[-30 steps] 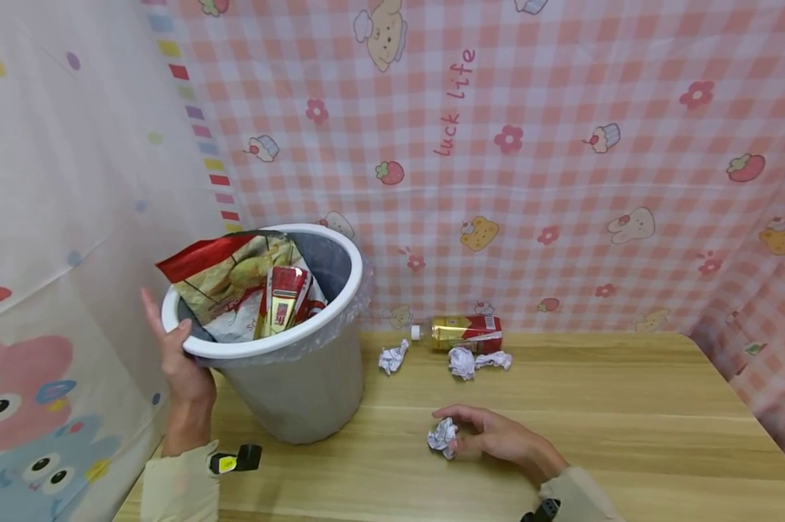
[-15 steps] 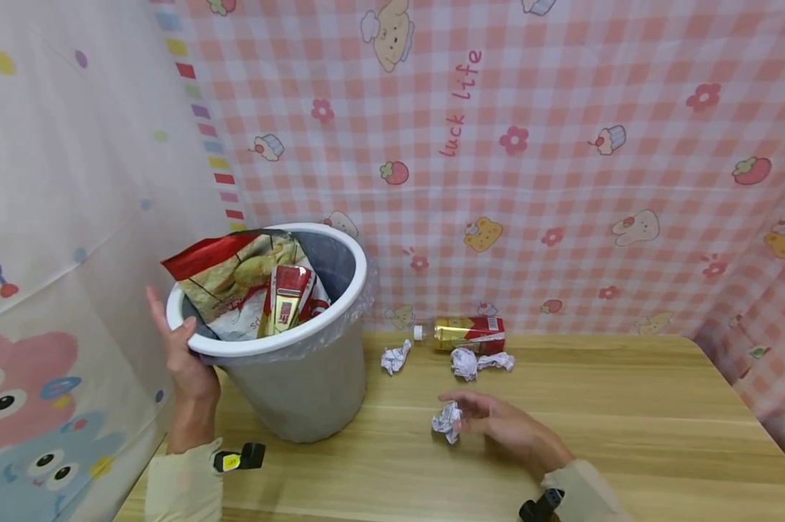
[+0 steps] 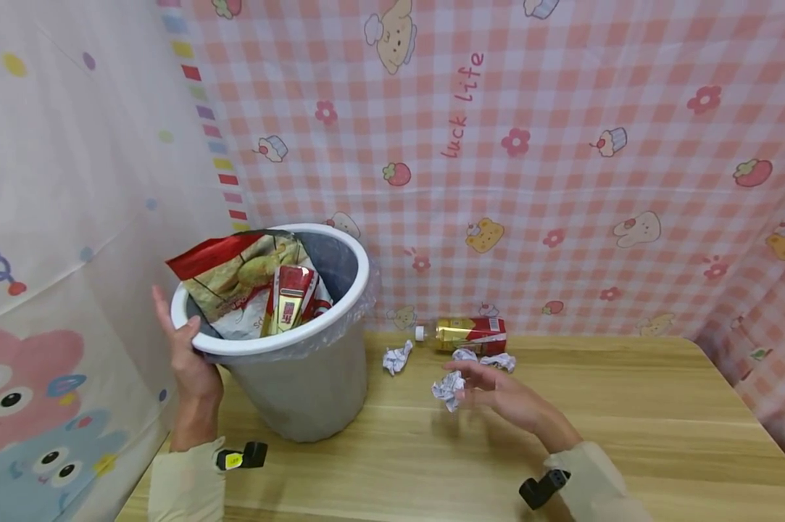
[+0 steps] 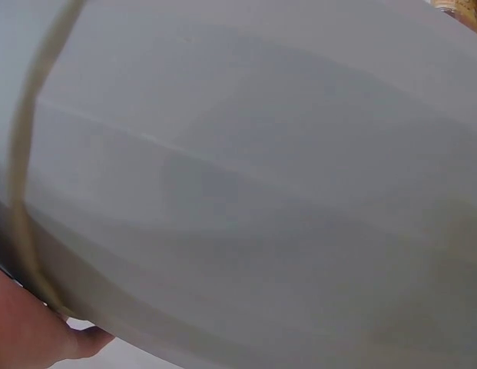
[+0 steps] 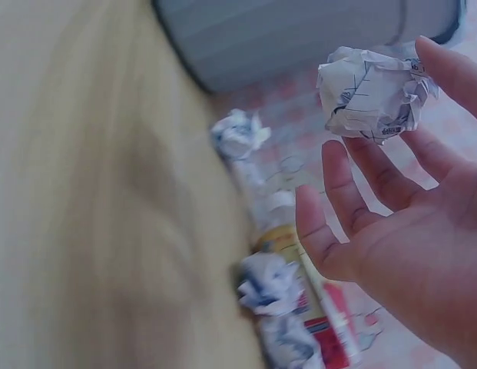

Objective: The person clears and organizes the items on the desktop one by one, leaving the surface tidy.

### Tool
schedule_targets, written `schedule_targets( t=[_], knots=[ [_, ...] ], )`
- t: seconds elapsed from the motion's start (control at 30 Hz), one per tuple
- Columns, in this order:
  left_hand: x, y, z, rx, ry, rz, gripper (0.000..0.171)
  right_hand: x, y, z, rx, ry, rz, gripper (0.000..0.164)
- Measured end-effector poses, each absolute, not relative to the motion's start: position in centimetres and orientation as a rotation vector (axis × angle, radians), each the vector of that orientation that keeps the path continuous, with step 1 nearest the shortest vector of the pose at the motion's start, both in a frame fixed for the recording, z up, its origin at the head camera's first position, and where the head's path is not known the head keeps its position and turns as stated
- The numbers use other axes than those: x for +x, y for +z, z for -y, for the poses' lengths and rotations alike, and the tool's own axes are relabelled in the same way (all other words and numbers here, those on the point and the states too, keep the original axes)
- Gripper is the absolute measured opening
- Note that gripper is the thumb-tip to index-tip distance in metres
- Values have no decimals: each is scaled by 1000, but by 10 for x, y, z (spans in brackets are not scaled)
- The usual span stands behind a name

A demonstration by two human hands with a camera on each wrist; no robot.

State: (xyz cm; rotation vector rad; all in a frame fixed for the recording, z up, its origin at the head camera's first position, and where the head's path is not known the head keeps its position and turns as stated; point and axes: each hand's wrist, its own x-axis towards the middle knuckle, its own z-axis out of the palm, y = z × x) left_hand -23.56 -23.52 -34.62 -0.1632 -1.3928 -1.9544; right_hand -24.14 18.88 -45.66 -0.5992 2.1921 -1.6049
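Note:
In the head view, my left hand (image 3: pixel 193 366) holds the white rim of a grey trash can (image 3: pixel 307 391) at its left side, thumb over the rim. The trash can leans toward me and has a clear liner. In it lie a red-topped snack bag (image 3: pixel 235 272) and a red and gold drink carton (image 3: pixel 290 297). My right hand (image 3: pixel 506 395) pinches a crumpled paper ball (image 3: pixel 449 390) above the table. The right wrist view shows this paper ball (image 5: pixel 372 92) between thumb and fingertips, other fingers loosely spread. In the left wrist view, the can's wall (image 4: pixel 261 177) fills most of the picture.
A red and gold bottle (image 3: pixel 467 334) with a white cap lies along the table's back edge. In front of it are two crumpled papers, one (image 3: pixel 499 361) partly behind my right hand; another paper (image 3: pixel 397 357) lies left of them. A checked cloth (image 3: pixel 562 188) hangs behind.
My right hand has lifted the paper ball off the table and moved it toward the back. My left hand keeps its hold on the trash can. The head view has shifted slightly.

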Motion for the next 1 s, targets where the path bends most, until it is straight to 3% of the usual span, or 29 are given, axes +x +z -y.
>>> schedule_targets(
  t=[1.0],
  knots=[
    [-236,-347,233,-173,-1940,1377,75,-261,-342,-159,-867,-1805,-2168,49]
  ],
)
